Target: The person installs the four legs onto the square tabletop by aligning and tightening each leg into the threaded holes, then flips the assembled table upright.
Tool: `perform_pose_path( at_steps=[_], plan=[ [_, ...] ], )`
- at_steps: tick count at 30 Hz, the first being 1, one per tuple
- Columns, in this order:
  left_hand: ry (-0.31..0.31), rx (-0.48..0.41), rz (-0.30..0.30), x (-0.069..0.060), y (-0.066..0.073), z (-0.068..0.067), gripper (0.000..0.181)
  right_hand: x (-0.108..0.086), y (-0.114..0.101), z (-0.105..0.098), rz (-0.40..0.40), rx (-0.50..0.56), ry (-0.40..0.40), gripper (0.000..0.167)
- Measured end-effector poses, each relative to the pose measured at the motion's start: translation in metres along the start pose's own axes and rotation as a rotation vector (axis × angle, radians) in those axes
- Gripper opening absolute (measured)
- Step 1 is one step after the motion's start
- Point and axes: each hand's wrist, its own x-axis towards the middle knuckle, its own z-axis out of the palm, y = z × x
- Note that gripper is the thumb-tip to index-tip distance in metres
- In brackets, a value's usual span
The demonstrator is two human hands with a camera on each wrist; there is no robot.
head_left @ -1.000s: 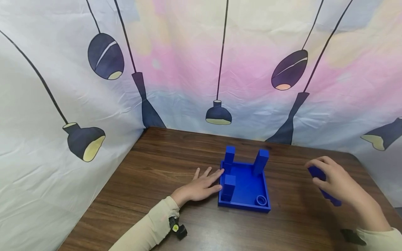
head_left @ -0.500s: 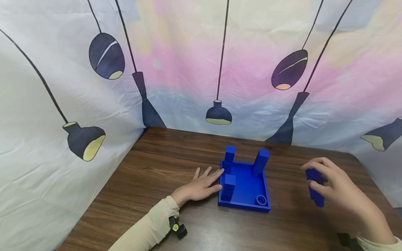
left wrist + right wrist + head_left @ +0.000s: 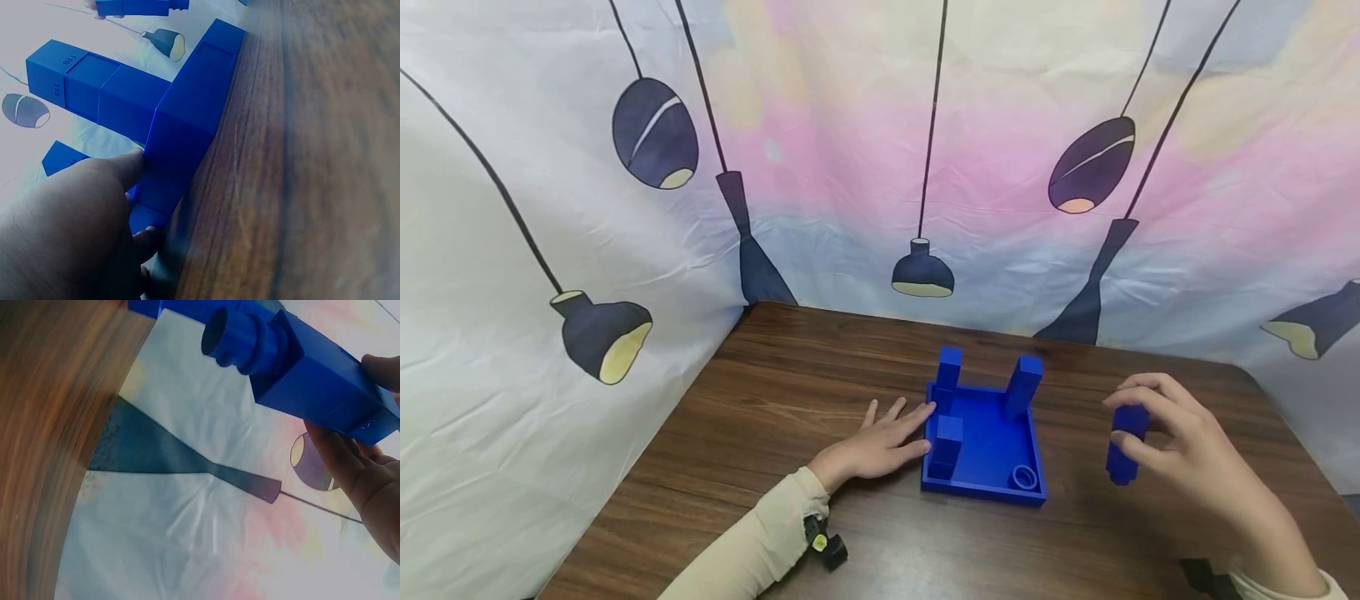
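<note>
A square blue tray (image 3: 988, 442) lies on the wooden table, with blue square posts (image 3: 949, 446) standing upright at three corners. At its near right corner is a round, open socket ring (image 3: 1024, 477). My left hand (image 3: 872, 450) is spread flat on the table, thumb and fingertip touching the tray's left side. To the right of the tray, my right hand (image 3: 1180, 450) grips a fourth blue post (image 3: 1127, 442) above the table. The right wrist view shows a threaded round end (image 3: 247, 340) on that post (image 3: 325, 381); in the head view this end points down.
The brown wooden table (image 3: 760, 400) runs back to a cloth backdrop (image 3: 850, 167) printed with hanging lamps. A small black device (image 3: 826, 542) sits on the left wrist. Raised numbers mark one standing post (image 3: 94, 81) in the left wrist view.
My right hand has moved left toward the tray with the post, which has turned from slanted to nearly upright. The left hand and tray have stayed put.
</note>
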Motion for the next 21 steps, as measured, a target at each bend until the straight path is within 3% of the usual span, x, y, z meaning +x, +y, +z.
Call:
perform_pose_path(
  at_steps=[8,21],
  plan=[
    [-0.004,0.006,-0.004,0.001,-0.001,0.002,0.069,0.0,-0.008,0.011,0.05,0.047,-0.016,0.063],
    [0.001,0.001,-0.002,0.0,0.0,0.0,0.068,0.009,-0.02,0.027,0.058,0.137,-0.026,0.062]
  ],
)
